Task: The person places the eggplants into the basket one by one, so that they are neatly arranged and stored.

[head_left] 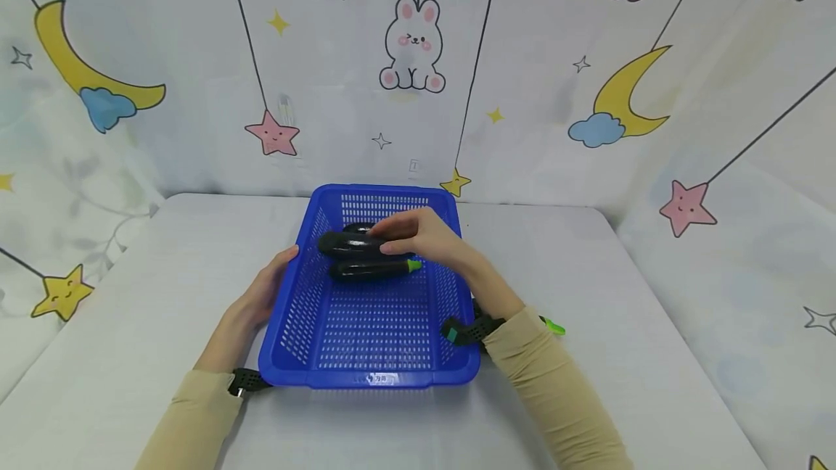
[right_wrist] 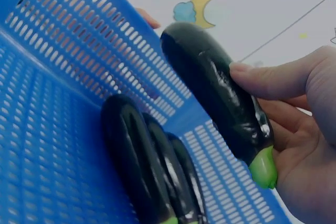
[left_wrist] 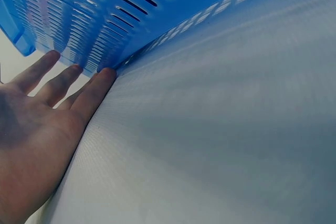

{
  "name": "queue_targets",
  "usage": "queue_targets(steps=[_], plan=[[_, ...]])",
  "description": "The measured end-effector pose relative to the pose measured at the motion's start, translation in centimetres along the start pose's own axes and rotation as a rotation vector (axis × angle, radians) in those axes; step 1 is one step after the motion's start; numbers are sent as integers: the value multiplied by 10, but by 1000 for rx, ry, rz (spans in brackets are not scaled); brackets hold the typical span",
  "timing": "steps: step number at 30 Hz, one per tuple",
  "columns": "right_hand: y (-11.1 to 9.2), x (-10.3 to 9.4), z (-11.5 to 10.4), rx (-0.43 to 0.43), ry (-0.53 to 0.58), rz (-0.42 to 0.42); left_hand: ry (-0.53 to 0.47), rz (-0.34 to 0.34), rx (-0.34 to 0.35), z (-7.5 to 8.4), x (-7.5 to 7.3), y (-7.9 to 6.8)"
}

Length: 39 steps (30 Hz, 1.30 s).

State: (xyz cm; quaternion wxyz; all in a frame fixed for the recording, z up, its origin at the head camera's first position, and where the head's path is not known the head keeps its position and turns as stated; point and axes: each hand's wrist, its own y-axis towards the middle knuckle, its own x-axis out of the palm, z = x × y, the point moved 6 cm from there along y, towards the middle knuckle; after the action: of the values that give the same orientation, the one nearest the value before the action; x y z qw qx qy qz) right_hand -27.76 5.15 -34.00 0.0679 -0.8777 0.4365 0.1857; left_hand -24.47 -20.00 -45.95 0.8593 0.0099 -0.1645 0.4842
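A blue plastic basket with slotted walls stands on the table. Above its far part, my right hand pinches a dark, glossy eggplant between thumb and fingers. The green stem end of this eggplant points toward the palm in the right wrist view. Below it, three more eggplants lie side by side in the basket; in the head view the held one partly covers them. My left hand rests against the basket's left outer wall, its fingers extended and touching the slotted plastic.
To the right of the basket, a green stem end and a bit of something dark show from behind my right forearm. A white cloth covers the table. Behind it hangs a printed curtain with moons and stars.
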Motion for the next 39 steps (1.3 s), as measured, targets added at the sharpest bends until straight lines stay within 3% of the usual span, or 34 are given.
queue_targets(steps=[10, 21, 39], plan=[[4, 11, 10, 25, 21, -4, 21, 19, -8, -1, 0, 0], [3, 17, 25, 83, -72, -30, 3, 23, -13, 0, 2, 1], [1, 30, 33, 88, -191, -171, -15, 35, -38, -1, 2, 1]])
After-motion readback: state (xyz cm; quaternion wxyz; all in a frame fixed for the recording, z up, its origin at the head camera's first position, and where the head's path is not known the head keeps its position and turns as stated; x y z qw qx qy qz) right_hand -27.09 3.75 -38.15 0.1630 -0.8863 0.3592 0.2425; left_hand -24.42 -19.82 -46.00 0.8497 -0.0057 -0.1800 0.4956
